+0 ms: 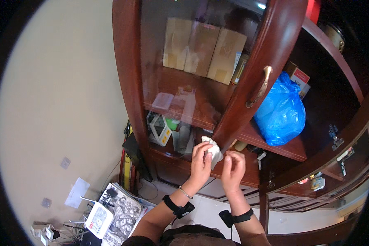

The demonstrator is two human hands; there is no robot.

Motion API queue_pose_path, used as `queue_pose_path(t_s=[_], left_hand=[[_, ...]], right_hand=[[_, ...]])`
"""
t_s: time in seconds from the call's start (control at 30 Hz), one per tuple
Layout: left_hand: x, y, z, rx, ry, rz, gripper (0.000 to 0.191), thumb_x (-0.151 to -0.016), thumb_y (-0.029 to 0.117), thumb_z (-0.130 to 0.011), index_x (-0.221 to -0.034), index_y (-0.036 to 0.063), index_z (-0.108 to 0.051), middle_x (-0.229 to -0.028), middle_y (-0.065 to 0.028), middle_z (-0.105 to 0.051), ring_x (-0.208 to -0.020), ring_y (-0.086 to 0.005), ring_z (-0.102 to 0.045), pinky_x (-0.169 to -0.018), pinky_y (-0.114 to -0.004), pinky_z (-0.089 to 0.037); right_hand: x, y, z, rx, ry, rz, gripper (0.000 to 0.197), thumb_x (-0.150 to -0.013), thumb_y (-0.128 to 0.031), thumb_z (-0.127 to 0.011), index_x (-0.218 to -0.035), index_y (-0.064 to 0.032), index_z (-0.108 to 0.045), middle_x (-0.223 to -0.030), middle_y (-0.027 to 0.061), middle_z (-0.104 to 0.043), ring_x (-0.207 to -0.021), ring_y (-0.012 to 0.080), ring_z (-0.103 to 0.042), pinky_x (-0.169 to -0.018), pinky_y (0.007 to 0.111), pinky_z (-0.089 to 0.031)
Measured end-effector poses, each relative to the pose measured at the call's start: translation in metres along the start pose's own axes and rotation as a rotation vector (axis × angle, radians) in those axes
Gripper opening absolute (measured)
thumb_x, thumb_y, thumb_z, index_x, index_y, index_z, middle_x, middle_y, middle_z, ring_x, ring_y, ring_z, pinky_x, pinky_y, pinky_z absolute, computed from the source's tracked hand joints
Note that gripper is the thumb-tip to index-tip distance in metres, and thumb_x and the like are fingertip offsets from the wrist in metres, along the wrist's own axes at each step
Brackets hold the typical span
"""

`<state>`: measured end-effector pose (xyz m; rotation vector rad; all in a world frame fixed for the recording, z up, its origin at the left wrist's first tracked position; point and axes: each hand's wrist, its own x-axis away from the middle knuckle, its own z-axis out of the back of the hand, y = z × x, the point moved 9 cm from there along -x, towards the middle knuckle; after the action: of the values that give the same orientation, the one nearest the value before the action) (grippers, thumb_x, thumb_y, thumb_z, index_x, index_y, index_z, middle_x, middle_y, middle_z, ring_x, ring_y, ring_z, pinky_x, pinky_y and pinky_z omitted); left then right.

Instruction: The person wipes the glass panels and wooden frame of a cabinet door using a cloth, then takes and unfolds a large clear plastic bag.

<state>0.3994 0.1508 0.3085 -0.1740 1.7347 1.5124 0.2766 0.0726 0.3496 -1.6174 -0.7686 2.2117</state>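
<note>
My left hand [202,161] grips a crumpled white cloth [214,151] in front of the lower part of a glass-fronted wooden cabinet door [247,77]. Just right of the cloth, my right hand [233,169] is raised with its fingers curled; whether it pinches anything cannot be made out. The door's brass handle [261,87] is above both hands. A blue plastic bag [281,113] rests on the cabinet shelf to the right. Behind the glass stand cardboard boxes [201,49].
Another glass-paned door [264,215] stands open at the lower right. At the lower left, a white router [99,220] lies by a stack of papers [126,212], with cables and plugs [46,232] near the wall. A black box [136,153] stands beside the cabinet.
</note>
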Motion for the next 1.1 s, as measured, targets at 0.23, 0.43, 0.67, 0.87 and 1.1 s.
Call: queue_pose_path(t_s=[0.23, 0.43, 0.67, 0.87, 1.1], left_hand=[[-0.029, 0.028, -0.027, 0.535, -0.099, -0.007, 0.053, -0.099, 0.038, -0.023, -0.122, -0.0046, -0.045, -0.130, -0.0202, -0.043, -0.124, -0.0286, -0.040, -0.104, -0.038, -0.029], [-0.041, 0.062, -0.016, 0.087, -0.219, -0.184, 0.047, -0.097, 0.035, -0.035, -0.119, -0.0051, -0.048, -0.131, -0.0214, -0.043, -0.120, -0.0313, -0.045, -0.102, -0.039, -0.031], [-0.049, 0.079, 0.019, 0.016, -0.009, -0.278, 0.042, -0.096, 0.027, -0.038, -0.123, -0.0044, -0.043, -0.130, -0.0186, -0.041, -0.121, -0.0266, -0.041, -0.101, -0.037, -0.033], [-0.051, 0.094, 0.039, 0.018, 0.094, -0.283, 0.045, -0.098, 0.029, -0.033, -0.130, -0.0021, -0.036, -0.133, -0.0169, -0.040, -0.122, -0.0256, -0.041, -0.101, -0.038, -0.033], [-0.028, 0.064, 0.060, 0.201, 0.147, -0.099, 0.043, -0.098, 0.025, -0.035, -0.132, -0.0019, -0.033, -0.129, -0.0170, -0.045, -0.118, -0.0257, -0.045, -0.098, -0.039, -0.037]], right_hand=[[0.003, -0.020, -0.035, 0.296, -0.205, 0.213, 0.043, -0.085, -0.009, -0.053, -0.127, -0.0007, -0.047, -0.135, 0.0247, -0.038, -0.123, 0.0403, -0.040, -0.101, 0.045, -0.034], [-0.023, 0.003, -0.055, 0.528, -0.180, 0.269, 0.049, -0.089, -0.016, -0.046, -0.134, 0.0026, -0.036, -0.142, 0.0236, -0.029, -0.133, 0.0370, -0.027, -0.108, 0.048, -0.021], [-0.093, -0.071, -0.065, 0.540, -0.061, 0.382, 0.060, -0.079, -0.008, -0.050, -0.134, 0.0065, -0.031, -0.141, 0.0257, -0.028, -0.134, 0.0366, -0.025, -0.109, 0.047, -0.020], [-0.135, -0.113, -0.061, 0.333, 0.053, 0.329, 0.075, -0.077, -0.012, -0.060, -0.136, 0.0114, -0.020, -0.143, 0.0330, -0.012, -0.134, 0.0466, -0.012, -0.110, 0.049, -0.013], [-0.149, -0.124, -0.052, 0.298, 0.154, 0.318, 0.075, -0.077, -0.015, -0.060, -0.133, 0.0154, -0.020, -0.142, 0.0349, -0.013, -0.134, 0.0462, -0.012, -0.111, 0.049, -0.011]])
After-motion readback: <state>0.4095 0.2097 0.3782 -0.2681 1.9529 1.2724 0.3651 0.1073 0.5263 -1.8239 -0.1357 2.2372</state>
